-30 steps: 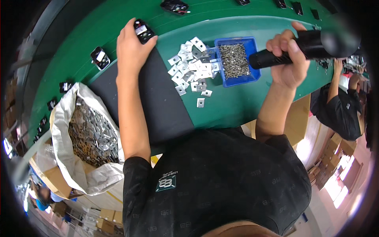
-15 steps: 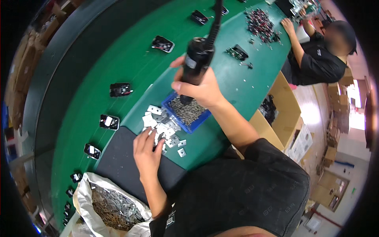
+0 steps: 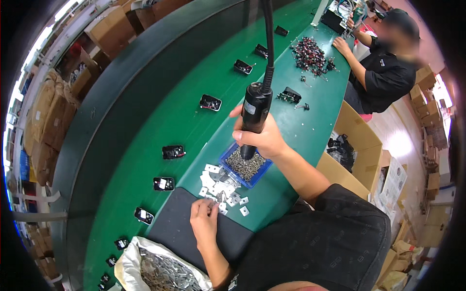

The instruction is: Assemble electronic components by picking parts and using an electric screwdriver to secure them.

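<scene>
My right hand (image 3: 264,138) grips a black electric screwdriver (image 3: 256,107) upright, with its cord rising from the top. The driver's lower end is over a blue tray (image 3: 252,184) of small screws (image 3: 241,167); its tip is hidden against them. My left hand (image 3: 204,223) is at the near edge of a pile of small silver metal plates (image 3: 221,186), above a black mat (image 3: 177,218). Its thumb and fingers are pinched together, and what they hold is too small to make out. Several plates have holes in them.
Black device housings (image 3: 210,102) stand in a row along the curved green belt (image 3: 145,145) on the left. A white sack (image 3: 127,264) of metal pieces is near my left forearm. On the right are an open carton (image 3: 366,157) and a co-worker (image 3: 383,68) beside a heap of wired parts (image 3: 310,56).
The view has shifted, so everything appears lower and farther right. My left hand has drawn back slightly from the plates and its fingers have come together. The screwdriver stays over the screw tray.
</scene>
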Tool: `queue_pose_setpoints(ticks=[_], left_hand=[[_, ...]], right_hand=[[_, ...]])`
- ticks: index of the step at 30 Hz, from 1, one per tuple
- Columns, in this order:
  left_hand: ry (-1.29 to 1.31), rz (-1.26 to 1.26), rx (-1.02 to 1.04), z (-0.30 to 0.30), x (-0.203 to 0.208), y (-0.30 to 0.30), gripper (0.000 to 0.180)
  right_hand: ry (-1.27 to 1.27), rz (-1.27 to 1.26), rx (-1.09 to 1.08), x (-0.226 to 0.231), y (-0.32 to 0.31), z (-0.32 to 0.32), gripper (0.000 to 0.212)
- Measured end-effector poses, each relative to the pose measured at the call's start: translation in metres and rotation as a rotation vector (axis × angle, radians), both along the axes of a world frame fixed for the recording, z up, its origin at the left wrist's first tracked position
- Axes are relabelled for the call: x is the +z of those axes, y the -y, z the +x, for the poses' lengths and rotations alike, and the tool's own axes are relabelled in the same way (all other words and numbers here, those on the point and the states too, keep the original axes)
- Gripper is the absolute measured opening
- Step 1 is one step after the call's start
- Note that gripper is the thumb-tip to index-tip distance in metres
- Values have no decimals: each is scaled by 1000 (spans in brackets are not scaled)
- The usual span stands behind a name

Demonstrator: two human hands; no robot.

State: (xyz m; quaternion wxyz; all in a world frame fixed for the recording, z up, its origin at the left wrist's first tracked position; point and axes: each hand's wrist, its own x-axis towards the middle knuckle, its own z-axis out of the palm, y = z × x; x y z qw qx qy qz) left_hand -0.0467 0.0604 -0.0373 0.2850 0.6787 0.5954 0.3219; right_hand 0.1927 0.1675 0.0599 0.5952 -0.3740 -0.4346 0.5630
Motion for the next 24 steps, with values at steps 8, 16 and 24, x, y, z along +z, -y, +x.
queue_pose_setpoints(ticks=[8, 16, 24], left_hand=[[1, 113, 53, -12, -1, 20, 12], [-11, -60, 175, -27, 5, 12, 11], [-192, 17, 230, -36, 37, -57, 16]], right_hand=[[-98, 44, 35, 3, -2, -15, 42], [-163, 28, -5, -1, -2, -24, 41], [-31, 111, -102, 3, -3, -3, 42]])
